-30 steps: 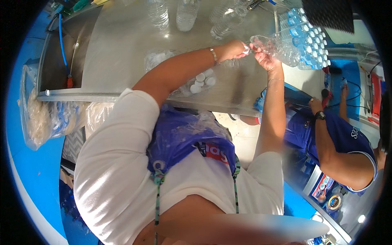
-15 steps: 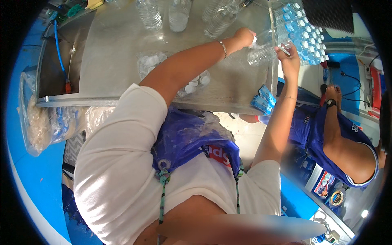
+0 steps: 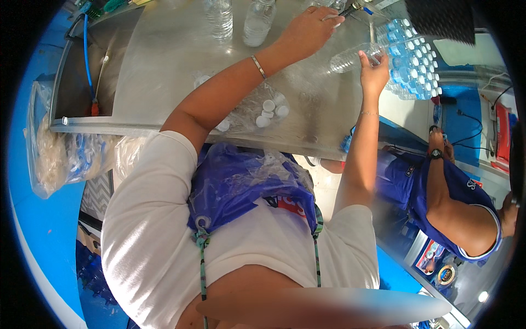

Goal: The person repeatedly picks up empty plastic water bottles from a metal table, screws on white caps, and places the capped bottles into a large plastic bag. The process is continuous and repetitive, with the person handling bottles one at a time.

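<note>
My left hand [image 3: 313, 30] reaches over the steel counter, fingers curled round a small white piece that looks like a bottle cap [image 3: 332, 17]. Its fingertips are beside a metal tap [image 3: 350, 10] with a blue handle; whether they touch it I cannot tell. In my right hand [image 3: 375, 74] lies a clear plastic bottle [image 3: 348, 58], tilted nearly on its side above the counter's right edge. Under my left forearm rests a clear bag of white caps [image 3: 267, 111]. Clear bottles [image 3: 258, 24] stand farther back, part of one hidden behind my left hand.
Several bottles with blue labels and white caps [image 3: 412, 63] stand packed together on the right. A steel sink [image 3: 82, 71] with a blue hose [image 3: 87, 55] is at the left. Another person [image 3: 455, 192] in a blue top works close by on the right.
My left hand has moved away from the held bottle, farther back to the tap. My right hand has shifted slightly left and back with the bottle. The view has shifted a little.
</note>
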`<move>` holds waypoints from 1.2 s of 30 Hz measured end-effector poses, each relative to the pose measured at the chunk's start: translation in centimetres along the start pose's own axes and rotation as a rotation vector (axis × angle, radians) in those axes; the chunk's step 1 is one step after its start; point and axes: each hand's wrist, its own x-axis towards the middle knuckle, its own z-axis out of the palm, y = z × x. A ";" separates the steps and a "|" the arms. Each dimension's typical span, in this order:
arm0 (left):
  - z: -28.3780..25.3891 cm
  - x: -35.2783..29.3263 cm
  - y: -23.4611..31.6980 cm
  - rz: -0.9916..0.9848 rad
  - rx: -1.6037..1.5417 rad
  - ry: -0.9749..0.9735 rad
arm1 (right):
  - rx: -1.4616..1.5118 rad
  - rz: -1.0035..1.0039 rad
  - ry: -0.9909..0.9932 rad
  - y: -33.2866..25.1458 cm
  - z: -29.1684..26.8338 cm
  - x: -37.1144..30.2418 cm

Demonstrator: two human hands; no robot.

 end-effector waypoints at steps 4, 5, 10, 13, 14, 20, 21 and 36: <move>0.6 -0.4 -0.5 0.018 -0.013 0.005 | 0.093 -0.205 0.279 -2.3 -0.2 -1.2; 0.7 -0.4 -0.5 0.022 -0.012 -0.002 | 0.180 -0.254 0.324 -3.1 -0.2 -1.6; 0.6 -0.8 -0.8 -0.116 -0.277 0.022 | 0.287 -0.582 -0.030 -7.6 3.6 -1.2; -0.4 -3.6 -0.4 -0.324 -0.443 0.035 | 0.300 -0.599 -0.050 -8.5 5.2 -1.5; -0.7 -4.6 -0.1 -0.305 -0.389 0.100 | 0.290 -0.592 -0.024 -8.7 5.5 -1.8; -2.9 -7.6 1.1 -0.441 -0.207 -0.183 | 0.482 -0.461 -0.070 -10.0 3.5 -3.6; -3.7 -7.5 1.2 -0.511 -0.266 -0.300 | 0.575 -0.416 -0.127 -10.2 2.6 -3.8; -15.3 -7.9 2.3 -0.866 -1.713 -0.859 | 0.747 -0.205 -0.459 -13.7 -2.3 -5.5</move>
